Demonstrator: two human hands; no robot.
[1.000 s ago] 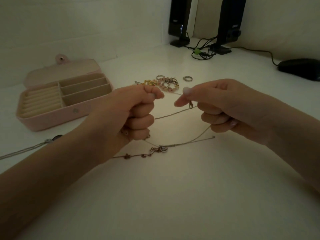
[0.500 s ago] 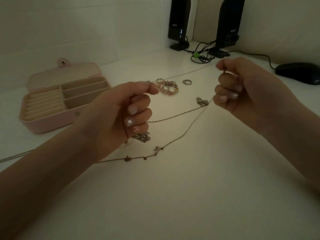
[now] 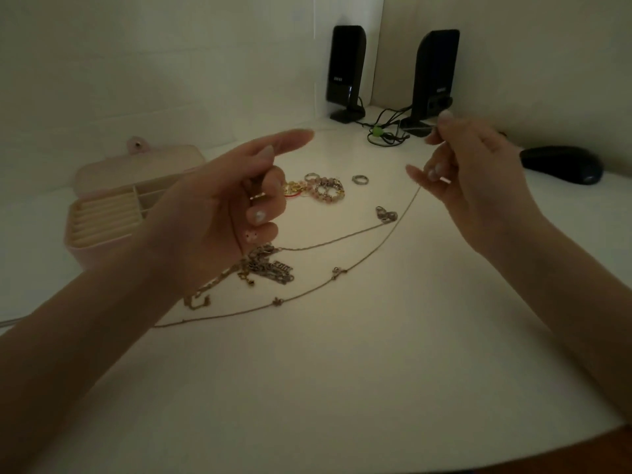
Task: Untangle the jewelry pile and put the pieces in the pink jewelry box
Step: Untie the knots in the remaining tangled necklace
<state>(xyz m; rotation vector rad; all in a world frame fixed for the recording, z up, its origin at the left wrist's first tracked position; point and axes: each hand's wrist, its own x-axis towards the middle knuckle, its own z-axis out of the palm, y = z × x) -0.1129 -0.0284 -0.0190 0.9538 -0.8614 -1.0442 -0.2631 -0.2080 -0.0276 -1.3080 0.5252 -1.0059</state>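
You are working at a dim white desk [image 3: 342, 371]. Your right hand [image 3: 478, 186] is pinching one end of a thin chain [image 3: 376, 249], pulling it away from the tangled pile [image 3: 266, 265]. Your left hand [image 3: 219, 213], in front of the open pink jewelry box [image 3: 102, 213], is curling loosely around another strand. Next, you need to lift the chain free and carry it to the box.

Right hand [image 3: 478, 179] raised chain [image 3: 372, 249]; left hand [image 3: 219, 213] loosened, forefinger out.
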